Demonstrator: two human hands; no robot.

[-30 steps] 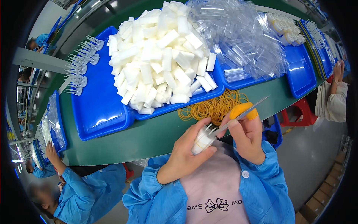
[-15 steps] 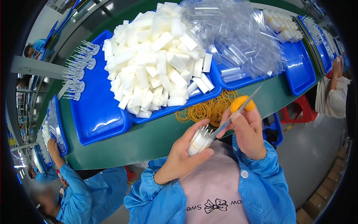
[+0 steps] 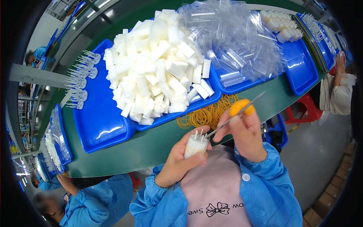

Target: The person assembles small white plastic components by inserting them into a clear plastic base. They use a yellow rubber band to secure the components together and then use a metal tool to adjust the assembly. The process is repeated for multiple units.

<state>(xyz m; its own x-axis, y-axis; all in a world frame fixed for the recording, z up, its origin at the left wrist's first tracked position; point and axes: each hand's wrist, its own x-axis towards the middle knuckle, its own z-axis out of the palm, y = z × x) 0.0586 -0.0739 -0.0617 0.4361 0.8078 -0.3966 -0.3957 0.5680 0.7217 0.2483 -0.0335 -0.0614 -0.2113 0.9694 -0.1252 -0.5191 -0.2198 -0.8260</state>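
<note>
Bright overhead light, glare on blue trays (sharp centre), fisheye bend, dark rim.

Bare green table lies open near the person, left of the rubber bands, while farther off blue trays heaped with white blocks and clear bags block passage.

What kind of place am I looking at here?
Most likely a factory assembly line. A long green table carries blue trays heaped with white foam blocks and clear bags, and workers in blue coats sit alongside.
</note>
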